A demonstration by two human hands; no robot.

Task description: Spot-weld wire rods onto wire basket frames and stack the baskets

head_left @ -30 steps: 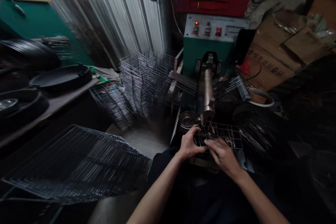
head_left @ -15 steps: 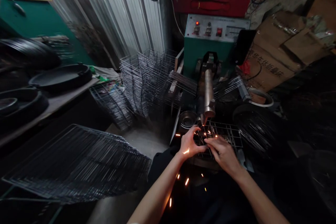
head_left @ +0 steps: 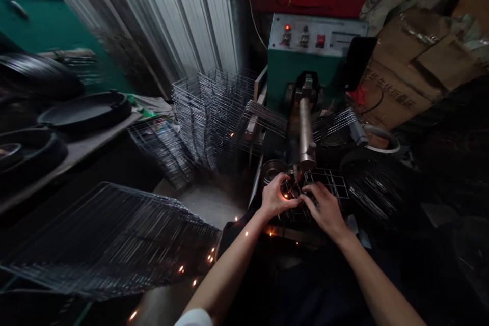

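Observation:
A small wire grid point(head_left: 334, 182) lies under the round metal arm point(head_left: 306, 135) of a green machine point(head_left: 280, 74). My left hand point(head_left: 275, 198) is curved at the grid's left side, thumb and fingers bent around something too dark to make out. On the grid's near part rests my right hand point(head_left: 324, 209), its fingertips close to my left thumb; what they pinch is hidden. Both hands are just below the machine's tip point(head_left: 297, 173). Orange sparks lie scattered below and left of my left hand.
Tall stacks of wire racks point(head_left: 194, 117) stand left of the machine. A large pile of wire grids point(head_left: 114, 239) fills the lower left. Black round pans point(head_left: 86, 112) sit on a shelf at the left. Cardboard boxes point(head_left: 393, 97) lean at the right.
The sparks near the tip have thinned and now lie lower and further left. My right hand has shifted slightly, its fingers more bent. The view has tilted a little.

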